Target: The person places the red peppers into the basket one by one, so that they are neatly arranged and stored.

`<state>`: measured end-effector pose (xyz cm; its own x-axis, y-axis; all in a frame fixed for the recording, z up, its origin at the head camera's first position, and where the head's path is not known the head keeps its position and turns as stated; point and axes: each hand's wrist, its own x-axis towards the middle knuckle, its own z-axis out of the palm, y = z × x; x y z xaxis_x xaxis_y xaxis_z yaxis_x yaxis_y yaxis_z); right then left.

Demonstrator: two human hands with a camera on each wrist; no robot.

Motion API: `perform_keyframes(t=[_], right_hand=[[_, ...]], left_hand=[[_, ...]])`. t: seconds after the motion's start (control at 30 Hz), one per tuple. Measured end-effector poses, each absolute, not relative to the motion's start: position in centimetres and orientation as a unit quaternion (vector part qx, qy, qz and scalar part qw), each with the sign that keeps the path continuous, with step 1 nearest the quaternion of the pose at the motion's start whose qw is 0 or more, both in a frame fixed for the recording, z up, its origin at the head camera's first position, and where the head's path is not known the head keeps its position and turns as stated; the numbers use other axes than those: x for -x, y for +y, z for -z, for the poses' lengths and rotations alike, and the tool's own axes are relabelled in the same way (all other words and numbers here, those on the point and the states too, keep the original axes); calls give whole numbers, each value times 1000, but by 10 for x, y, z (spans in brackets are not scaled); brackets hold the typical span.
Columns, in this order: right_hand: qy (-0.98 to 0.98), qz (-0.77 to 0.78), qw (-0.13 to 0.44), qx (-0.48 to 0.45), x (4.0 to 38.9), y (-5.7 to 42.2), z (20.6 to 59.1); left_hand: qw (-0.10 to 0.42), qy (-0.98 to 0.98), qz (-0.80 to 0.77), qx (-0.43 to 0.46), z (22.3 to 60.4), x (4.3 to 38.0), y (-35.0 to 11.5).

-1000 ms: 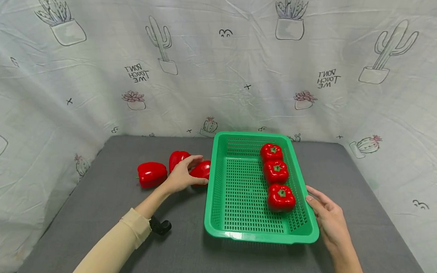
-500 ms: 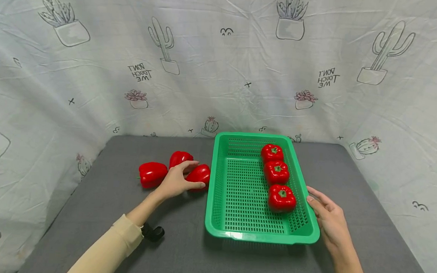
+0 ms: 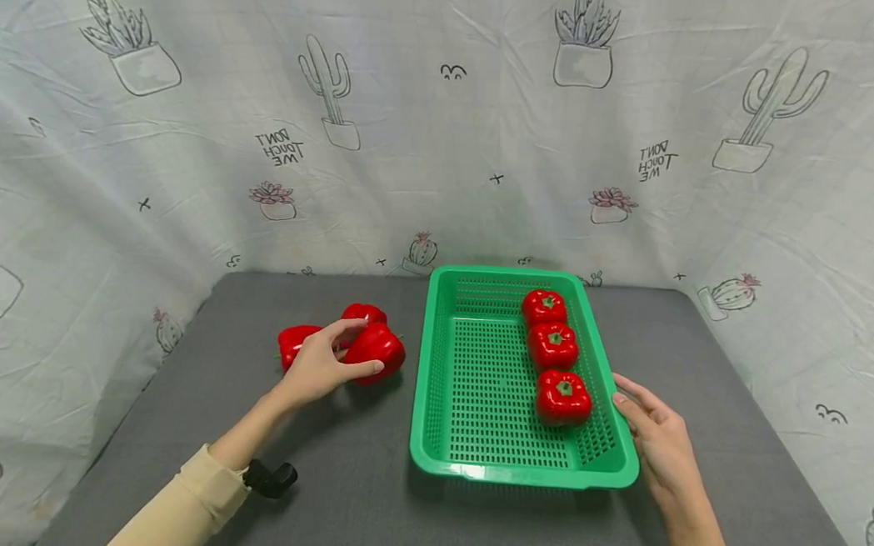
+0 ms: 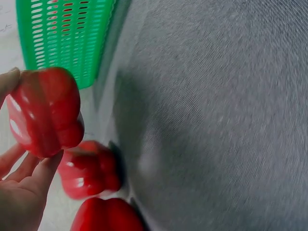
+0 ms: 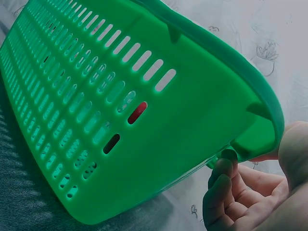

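My left hand [image 3: 317, 367] grips a red bell pepper [image 3: 376, 354] between thumb and fingers, left of the green basket [image 3: 500, 474]. In the left wrist view, that same pepper [image 4: 45, 113] appears above two others. These are a pepper [image 3: 294, 343] by the fingers on the left and a pepper [image 3: 363, 311] just behind, both partly covered. My right hand [image 3: 659, 444] holds the basket's right rim, thumb on top. From the right wrist view, fingers [image 5: 224, 192] curl under the edge of the slotted basket wall [image 5: 144, 163].
Inside the basket, three red bell peppers line the right side: a far one [image 3: 543, 305], a middle one [image 3: 554, 345] and a near one [image 3: 563, 398]. A grey cloth [image 3: 363, 502] covers the table. White printed curtain [image 3: 413, 171] stands behind and along both sides.
My left hand has drawn left, away from the basket, bringing the gripped pepper along and turning it so its stem shows on the right. The right hand and basket have stayed put.
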<state>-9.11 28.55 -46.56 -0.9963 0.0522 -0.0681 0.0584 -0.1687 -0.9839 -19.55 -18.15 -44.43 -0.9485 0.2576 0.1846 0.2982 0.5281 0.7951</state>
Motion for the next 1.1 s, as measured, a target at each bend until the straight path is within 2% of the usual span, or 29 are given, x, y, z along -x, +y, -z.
perform_keyframes(t=[0.3,0.57,0.8,1.1], right_hand=[[648,761,2,-45,90,286,464],[647,761,1,-43,90,285,463],[649,760,1,-40,91,284,460],[653,757,0,-38,91,283,459]], left_hand=[[57,-854,496,149,423,197,-188],[48,-830,536,146,379,179,-162],[52,-812,562,148,392,200,-157],[76,-792,576,187,386,208,-137]])
